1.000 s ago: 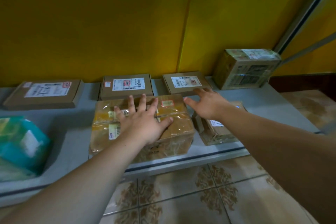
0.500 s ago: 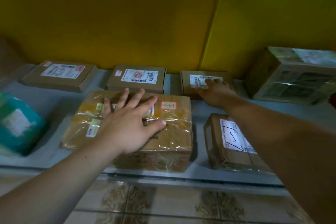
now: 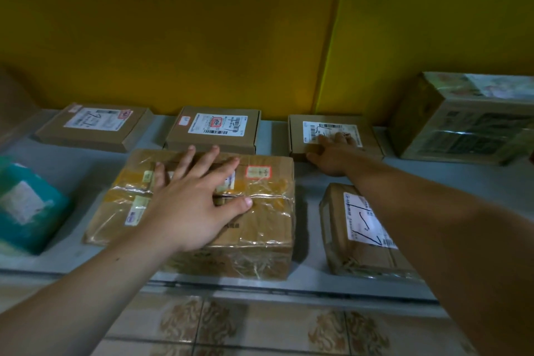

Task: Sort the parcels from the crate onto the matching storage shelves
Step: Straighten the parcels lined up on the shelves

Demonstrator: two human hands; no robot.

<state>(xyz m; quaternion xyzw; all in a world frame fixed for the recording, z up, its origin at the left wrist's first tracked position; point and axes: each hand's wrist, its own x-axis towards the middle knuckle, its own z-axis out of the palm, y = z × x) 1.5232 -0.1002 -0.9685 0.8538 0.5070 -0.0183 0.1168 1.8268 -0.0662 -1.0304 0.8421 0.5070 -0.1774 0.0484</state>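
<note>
Nearest is the tiled floor [image 3: 260, 326]; above it runs the front edge of a low grey shelf [image 3: 86, 182], where the parcels lie. At its front, the large taped box [image 3: 260, 220] sits under the left grip [image 3: 190, 205], a bare hand spread flat on the top, fingers straight and splayed, clasping nothing. Just to its right, apart from it, stands a small labelled box [image 3: 346, 246], partly under the right forearm; at far left lies a teal parcel [image 3: 26, 208]. In the back row, the right grip [image 3: 332, 153] rests on a flat box [image 3: 297, 136], fingers across its label, thumb by the front edge; whether it pinches the box I cannot tell. Left of that are a middle flat box [image 3: 213, 130] and a left flat box [image 3: 95, 127]; at far right is a tall wrapped box [image 3: 462, 130]; behind all rises a yellow wall [image 3: 202, 37].
</note>
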